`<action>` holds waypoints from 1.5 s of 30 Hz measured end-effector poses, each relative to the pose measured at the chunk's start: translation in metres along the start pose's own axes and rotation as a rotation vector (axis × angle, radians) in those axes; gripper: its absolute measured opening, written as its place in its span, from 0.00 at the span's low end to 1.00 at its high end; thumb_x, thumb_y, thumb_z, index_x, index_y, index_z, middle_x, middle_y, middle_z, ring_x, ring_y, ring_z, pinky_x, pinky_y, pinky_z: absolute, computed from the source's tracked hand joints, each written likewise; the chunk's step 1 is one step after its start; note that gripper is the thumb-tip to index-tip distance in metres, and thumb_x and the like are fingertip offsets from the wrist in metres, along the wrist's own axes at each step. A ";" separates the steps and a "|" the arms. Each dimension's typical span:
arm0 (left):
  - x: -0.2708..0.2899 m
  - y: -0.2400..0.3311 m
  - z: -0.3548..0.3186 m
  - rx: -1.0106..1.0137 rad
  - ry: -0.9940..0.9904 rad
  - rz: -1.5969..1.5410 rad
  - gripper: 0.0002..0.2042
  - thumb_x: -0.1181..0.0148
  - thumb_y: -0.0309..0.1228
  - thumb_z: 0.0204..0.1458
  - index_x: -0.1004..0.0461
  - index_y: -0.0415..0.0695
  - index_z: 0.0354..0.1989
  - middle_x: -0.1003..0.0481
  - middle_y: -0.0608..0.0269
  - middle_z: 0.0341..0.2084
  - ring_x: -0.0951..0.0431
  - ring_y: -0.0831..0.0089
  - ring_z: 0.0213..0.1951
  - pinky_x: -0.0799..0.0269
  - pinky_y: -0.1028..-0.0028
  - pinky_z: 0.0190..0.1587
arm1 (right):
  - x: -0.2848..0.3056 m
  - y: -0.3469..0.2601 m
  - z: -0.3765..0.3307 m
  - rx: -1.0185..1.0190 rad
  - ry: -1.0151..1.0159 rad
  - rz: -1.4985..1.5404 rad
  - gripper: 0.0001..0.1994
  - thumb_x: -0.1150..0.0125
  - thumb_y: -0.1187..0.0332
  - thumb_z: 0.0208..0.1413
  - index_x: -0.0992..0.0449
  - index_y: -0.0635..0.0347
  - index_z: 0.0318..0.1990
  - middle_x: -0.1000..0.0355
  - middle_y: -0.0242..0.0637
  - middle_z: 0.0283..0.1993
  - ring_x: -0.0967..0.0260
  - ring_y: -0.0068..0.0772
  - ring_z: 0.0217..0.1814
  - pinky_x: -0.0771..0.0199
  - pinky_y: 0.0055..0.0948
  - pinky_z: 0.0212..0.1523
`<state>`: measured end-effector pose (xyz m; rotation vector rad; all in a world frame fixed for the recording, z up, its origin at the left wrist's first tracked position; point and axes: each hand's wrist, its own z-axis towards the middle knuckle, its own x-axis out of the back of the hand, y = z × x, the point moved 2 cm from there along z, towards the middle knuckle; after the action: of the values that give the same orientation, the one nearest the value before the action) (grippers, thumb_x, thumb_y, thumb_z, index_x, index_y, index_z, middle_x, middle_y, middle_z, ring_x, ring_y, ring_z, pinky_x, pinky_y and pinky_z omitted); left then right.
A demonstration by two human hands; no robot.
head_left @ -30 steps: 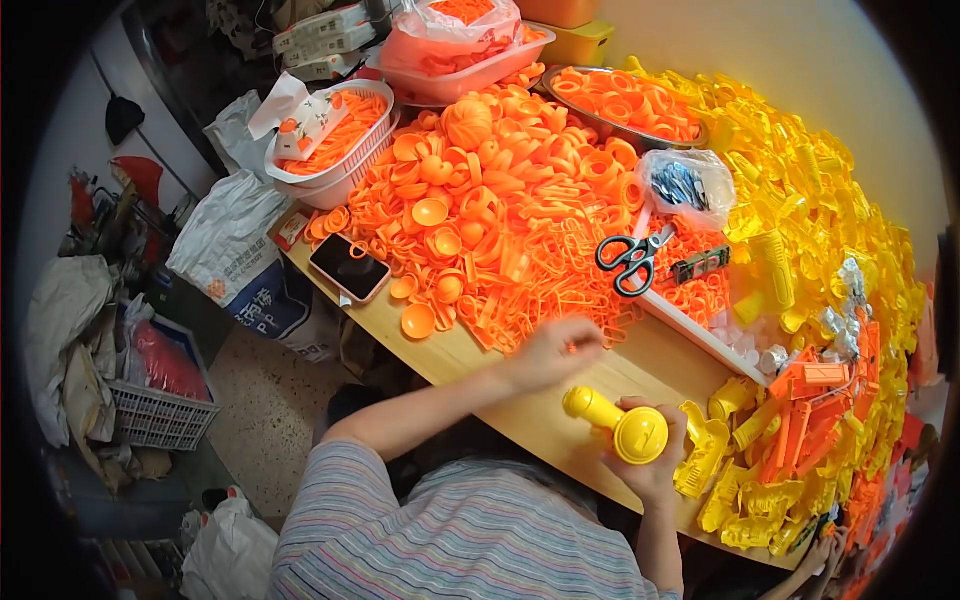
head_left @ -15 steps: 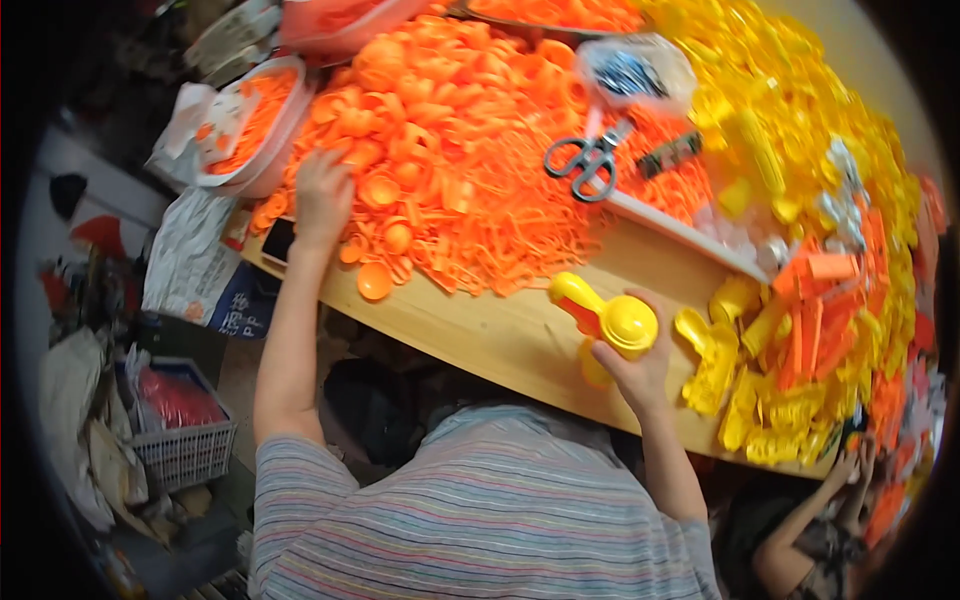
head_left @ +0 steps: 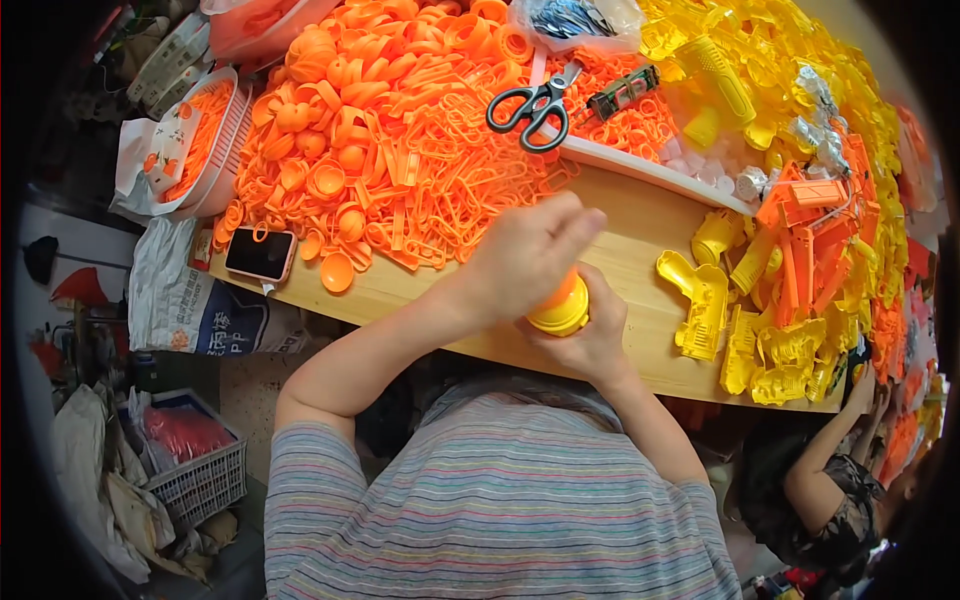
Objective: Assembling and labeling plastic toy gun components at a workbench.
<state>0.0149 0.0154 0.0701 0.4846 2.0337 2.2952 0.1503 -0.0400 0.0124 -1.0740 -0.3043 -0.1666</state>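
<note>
1. Clearly, printed writing shows on the white sack (head_left: 160,300), well to the left of the black scissors (head_left: 552,97); pale characters stand on its blue panel.
2. Nearer the person than the scissors, a round yellow part (head_left: 558,318) with a ringed rim sits between the two hands, a small orange piece (head_left: 566,287) at its upper side.
3. The right hand (head_left: 597,328) grasps the yellow part, wrapped around it.
4. The left hand (head_left: 530,250) is clenched just above the orange piece; I cannot tell whether it grips that piece.
5. Left of the scissors, smooth orange plastic pieces (head_left: 400,150) lie heaped: cups, balls and looped strips.
6. Right of the scissors, shiny yellow shells (head_left: 765,45) pile up, some ribbed.
7. Below the scissors runs the wooden table (head_left: 630,225).
</note>
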 end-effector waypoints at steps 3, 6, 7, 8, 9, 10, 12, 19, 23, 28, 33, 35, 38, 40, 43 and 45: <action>-0.015 0.002 0.004 -0.068 -0.156 0.274 0.17 0.44 0.35 0.60 0.32 0.36 0.22 0.33 0.54 0.23 0.33 0.70 0.23 0.36 0.68 0.25 | -0.001 -0.002 0.005 0.025 0.014 0.035 0.29 0.22 0.69 0.37 0.29 0.65 0.48 0.25 0.44 0.39 0.23 0.40 0.39 0.23 0.32 0.39; -0.020 -0.010 0.006 -0.322 -0.076 0.318 0.14 0.41 0.31 0.55 0.32 0.36 0.21 0.35 0.53 0.22 0.32 0.64 0.23 0.36 0.67 0.26 | -0.002 -0.002 0.006 0.046 0.026 0.051 0.28 0.23 0.70 0.37 0.29 0.66 0.48 0.25 0.45 0.39 0.23 0.41 0.39 0.23 0.32 0.40; -0.022 -0.013 0.005 -0.317 -0.069 0.325 0.14 0.41 0.31 0.55 0.32 0.36 0.21 0.35 0.53 0.22 0.32 0.64 0.23 0.36 0.67 0.26 | -0.003 -0.002 0.005 0.054 0.023 0.038 0.27 0.24 0.71 0.38 0.29 0.66 0.48 0.25 0.45 0.39 0.23 0.41 0.39 0.23 0.32 0.40; -0.024 -0.013 0.004 -0.341 -0.042 0.289 0.12 0.40 0.29 0.53 0.32 0.36 0.21 0.35 0.53 0.21 0.32 0.61 0.23 0.36 0.65 0.26 | -0.003 -0.001 0.004 0.062 0.015 0.050 0.27 0.24 0.71 0.38 0.29 0.66 0.48 0.25 0.45 0.39 0.23 0.41 0.39 0.23 0.32 0.40; -0.026 -0.012 0.002 -0.366 -0.013 0.254 0.11 0.40 0.27 0.51 0.32 0.36 0.21 0.35 0.52 0.21 0.31 0.58 0.23 0.35 0.64 0.27 | -0.001 0.001 0.001 0.054 0.018 0.043 0.27 0.23 0.71 0.37 0.29 0.66 0.47 0.25 0.45 0.39 0.23 0.41 0.40 0.23 0.32 0.40; -0.028 -0.011 0.000 -0.362 0.003 0.268 0.11 0.40 0.27 0.51 0.32 0.36 0.21 0.35 0.52 0.21 0.31 0.58 0.23 0.35 0.64 0.27 | 0.000 0.002 -0.001 0.048 0.018 0.038 0.27 0.23 0.72 0.36 0.28 0.66 0.47 0.25 0.44 0.39 0.23 0.40 0.40 0.24 0.32 0.39; -0.029 -0.008 -0.003 -0.436 -0.022 0.289 0.09 0.42 0.25 0.51 0.33 0.37 0.22 0.35 0.52 0.21 0.32 0.54 0.24 0.35 0.62 0.27 | 0.000 0.001 -0.002 0.043 -0.002 0.083 0.26 0.23 0.73 0.35 0.27 0.65 0.46 0.25 0.43 0.39 0.23 0.40 0.40 0.24 0.31 0.39; -0.016 -0.007 -0.023 -0.252 -0.209 0.371 0.09 0.44 0.33 0.53 0.31 0.41 0.29 0.31 0.53 0.24 0.26 0.53 0.28 0.31 0.63 0.29 | -0.012 0.000 -0.008 0.083 -0.085 0.151 0.20 0.24 0.75 0.35 0.24 0.63 0.39 0.26 0.41 0.35 0.24 0.40 0.36 0.25 0.33 0.33; -0.009 -0.005 -0.029 -0.339 -0.189 0.349 0.08 0.45 0.32 0.54 0.31 0.41 0.28 0.31 0.53 0.23 0.27 0.53 0.27 0.32 0.61 0.28 | -0.011 -0.008 -0.005 0.190 -0.106 0.001 0.21 0.24 0.74 0.34 0.26 0.63 0.40 0.26 0.42 0.33 0.24 0.43 0.35 0.25 0.34 0.31; -0.014 -0.009 -0.020 -0.328 -0.122 0.385 0.08 0.45 0.31 0.54 0.31 0.40 0.27 0.31 0.53 0.23 0.27 0.53 0.25 0.32 0.61 0.26 | -0.012 0.005 -0.005 0.128 -0.110 0.049 0.24 0.23 0.71 0.34 0.27 0.63 0.42 0.26 0.43 0.35 0.24 0.44 0.35 0.25 0.36 0.31; -0.015 -0.016 -0.014 -0.337 -0.029 0.371 0.09 0.43 0.33 0.54 0.28 0.40 0.29 0.27 0.54 0.26 0.24 0.54 0.27 0.30 0.63 0.28 | -0.009 0.004 0.000 0.043 -0.055 -0.024 0.30 0.22 0.68 0.34 0.30 0.65 0.47 0.26 0.44 0.37 0.24 0.43 0.36 0.24 0.34 0.36; -0.007 -0.010 -0.023 -0.409 0.119 0.387 0.08 0.41 0.33 0.53 0.27 0.39 0.31 0.27 0.54 0.26 0.24 0.56 0.28 0.28 0.64 0.29 | -0.008 0.008 -0.002 0.030 -0.039 -0.049 0.30 0.23 0.68 0.34 0.30 0.65 0.48 0.26 0.44 0.37 0.24 0.42 0.37 0.24 0.33 0.36; 0.031 -0.030 -0.046 -0.447 0.454 0.413 0.08 0.35 0.26 0.48 0.26 0.39 0.35 0.26 0.56 0.31 0.23 0.62 0.34 0.27 0.68 0.35 | -0.004 0.005 -0.004 0.002 -0.006 -0.103 0.32 0.23 0.69 0.36 0.33 0.64 0.51 0.27 0.43 0.38 0.24 0.39 0.37 0.24 0.32 0.39; 0.080 -0.048 -0.068 -0.339 0.674 0.570 0.10 0.34 0.23 0.46 0.26 0.40 0.36 0.26 0.57 0.34 0.24 0.64 0.37 0.28 0.70 0.38 | 0.001 0.005 -0.006 -0.004 0.027 -0.058 0.32 0.23 0.71 0.37 0.33 0.62 0.52 0.28 0.38 0.42 0.27 0.33 0.42 0.27 0.31 0.46; 0.155 -0.082 -0.112 -0.092 0.832 0.844 0.10 0.34 0.23 0.47 0.26 0.40 0.38 0.27 0.57 0.34 0.24 0.63 0.37 0.28 0.71 0.38 | -0.002 0.008 -0.010 -0.037 -0.026 -0.057 0.33 0.23 0.72 0.37 0.34 0.62 0.53 0.29 0.39 0.44 0.28 0.32 0.44 0.28 0.31 0.48; 0.178 -0.104 -0.138 0.169 0.851 0.842 0.13 0.32 0.27 0.46 0.26 0.39 0.39 0.27 0.56 0.37 0.23 0.63 0.38 0.27 0.70 0.39 | -0.002 0.005 -0.008 -0.046 -0.029 -0.038 0.33 0.23 0.72 0.37 0.34 0.62 0.53 0.29 0.39 0.44 0.28 0.32 0.44 0.28 0.31 0.48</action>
<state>-0.2082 -0.0618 -0.0070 0.4818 2.8074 3.2353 0.1510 -0.0448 0.0041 -1.1178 -0.3486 -0.1930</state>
